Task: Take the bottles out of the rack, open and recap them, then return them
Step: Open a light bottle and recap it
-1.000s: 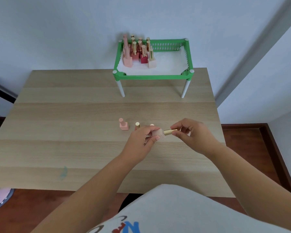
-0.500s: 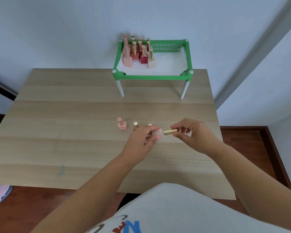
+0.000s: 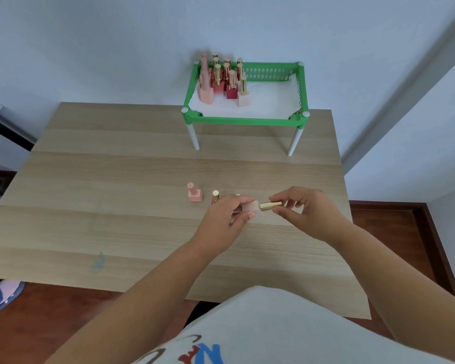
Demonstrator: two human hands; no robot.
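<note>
Head view shows the left hand [image 3: 225,219] gripping a pale pink bottle [image 3: 250,207] on its side above the table [image 3: 116,193], while the right hand [image 3: 304,214] pinches its gold cap [image 3: 270,205]. Two bottles [image 3: 194,193] stand on the table nearby, possibly a third hidden behind the hand. Most bottles remain in the green rack [image 3: 243,119], so the task looks early.

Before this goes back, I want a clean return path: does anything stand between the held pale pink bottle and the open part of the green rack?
Nothing visible does. The pale pink bottle faces bare wooden table up to the green plastic rack, whose right side is free.
</note>
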